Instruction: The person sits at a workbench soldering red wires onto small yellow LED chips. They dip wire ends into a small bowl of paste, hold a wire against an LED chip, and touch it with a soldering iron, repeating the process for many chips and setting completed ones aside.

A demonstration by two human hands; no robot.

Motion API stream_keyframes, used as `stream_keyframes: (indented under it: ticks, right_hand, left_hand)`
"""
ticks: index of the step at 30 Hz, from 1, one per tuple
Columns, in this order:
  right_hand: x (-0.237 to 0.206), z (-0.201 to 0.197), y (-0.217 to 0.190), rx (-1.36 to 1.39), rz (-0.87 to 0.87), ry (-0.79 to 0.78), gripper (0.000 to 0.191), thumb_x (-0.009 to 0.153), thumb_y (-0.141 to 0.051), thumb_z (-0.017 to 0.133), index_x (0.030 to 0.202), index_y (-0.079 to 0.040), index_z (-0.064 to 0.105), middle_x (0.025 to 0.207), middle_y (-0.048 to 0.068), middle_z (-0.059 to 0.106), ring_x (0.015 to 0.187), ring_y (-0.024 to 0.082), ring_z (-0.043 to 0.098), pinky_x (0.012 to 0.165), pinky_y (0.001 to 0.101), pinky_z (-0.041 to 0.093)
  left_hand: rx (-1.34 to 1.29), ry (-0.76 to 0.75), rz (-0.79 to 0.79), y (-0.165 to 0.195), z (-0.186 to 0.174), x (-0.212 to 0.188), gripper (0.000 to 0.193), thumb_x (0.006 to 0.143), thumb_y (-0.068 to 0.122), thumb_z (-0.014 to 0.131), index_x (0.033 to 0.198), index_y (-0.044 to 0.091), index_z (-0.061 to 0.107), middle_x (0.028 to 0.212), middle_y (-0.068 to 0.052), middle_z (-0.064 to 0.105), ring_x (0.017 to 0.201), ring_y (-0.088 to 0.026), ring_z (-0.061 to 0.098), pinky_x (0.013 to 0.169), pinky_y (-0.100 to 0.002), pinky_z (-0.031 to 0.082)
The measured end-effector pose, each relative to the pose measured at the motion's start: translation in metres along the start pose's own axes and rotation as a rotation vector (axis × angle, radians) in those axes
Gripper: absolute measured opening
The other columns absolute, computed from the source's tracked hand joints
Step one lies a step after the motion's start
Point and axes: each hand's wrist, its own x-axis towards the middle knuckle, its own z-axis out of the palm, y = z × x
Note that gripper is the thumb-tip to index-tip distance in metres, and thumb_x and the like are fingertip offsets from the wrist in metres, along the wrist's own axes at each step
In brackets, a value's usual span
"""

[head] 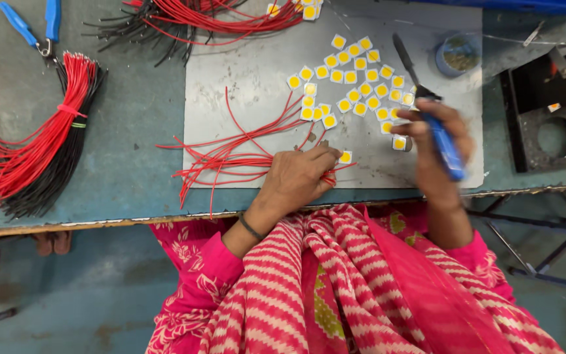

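Closest to the camera is the person's pink and white striped scarf [361, 288], hanging over the front edge of the table [126, 177].

Just past the edge, the left hand [299, 177] lies palm down on a grey mat [257, 65]. Its fingers are curled and press on the ends of some loose red wires [230, 157]. The hand hides the wire ends, so nobody can tell just how it pinches them. The wires fan out to the left across the mat. One small white square with a yellow middle [345, 157] sits right by the fingertips.

To the right, the right hand [437, 147] is closed around the blue handle of a soldering iron [443, 147]. The dark tip points up and away over the mat. This hand looks blurry. One more small square [399, 142] lies just beside it.

A bit farther, many little yellow squares [355, 85] lie close together in a bunch on the mat.

Right of the mat stands a black metal stand with a round hole [555, 134]. Far left lies a tied bundle of red and black wires [47, 137]. At the far edge are blue-handled pliers [34, 26], another heap of red and black wires [198, 19], and a small round blue tin [456, 56].
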Motion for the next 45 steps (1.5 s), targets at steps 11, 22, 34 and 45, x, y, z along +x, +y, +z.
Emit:
stream_keyframes:
  ticks: [11,22,34,45]
  right_hand:
    - [0.001,0.039,-0.023,-0.585,-0.117,-0.306,0.045,0.096,0.011,0.057,0.136,-0.005,0.044,0.142,0.020,0.065,0.116,0.029,0.074,0.091,0.0337,0.060]
    - [-0.022,0.031,-0.010,-0.435,-0.117,-0.178,0.043,0.097,0.015,0.054,0.133,-0.004,0.038,0.141,0.027,0.064,0.105,0.026,0.077,0.088,0.0318,0.061]
    - [-0.020,0.046,-0.025,-0.721,-0.194,-0.212,0.059,0.085,-0.001,0.083,0.132,-0.007,0.048,0.143,0.011,0.066,0.095,0.020,0.066,0.096,0.0373,0.045]
    - [-0.024,0.043,-0.009,-0.586,-0.226,-0.315,0.055,0.089,0.008,0.074,0.133,-0.008,0.046,0.141,0.015,0.065,0.112,0.025,0.071,0.098,0.0353,0.056]
  left_hand:
    - [-0.262,0.299,-0.113,0.003,-0.008,0.004,0.031,0.084,0.006,0.076,0.113,0.002,0.066,0.115,-0.012,0.068,0.098,-0.030,0.073,0.079,-0.037,0.061]
    - [-0.239,0.328,-0.088,0.000,-0.008,0.002,0.017,0.093,0.004,0.073,0.109,0.000,0.069,0.121,-0.012,0.069,0.106,-0.032,0.072,0.088,-0.038,0.059]
    - [-0.394,0.228,-0.134,0.001,-0.010,-0.005,0.026,0.093,0.003,0.073,0.119,0.003,0.069,0.104,-0.011,0.073,0.084,-0.021,0.072,0.073,-0.030,0.057]
    - [-0.297,0.161,-0.061,0.004,-0.012,0.000,0.009,0.090,0.011,0.076,0.098,0.009,0.075,0.087,-0.006,0.074,0.064,-0.019,0.068,0.059,-0.032,0.052]
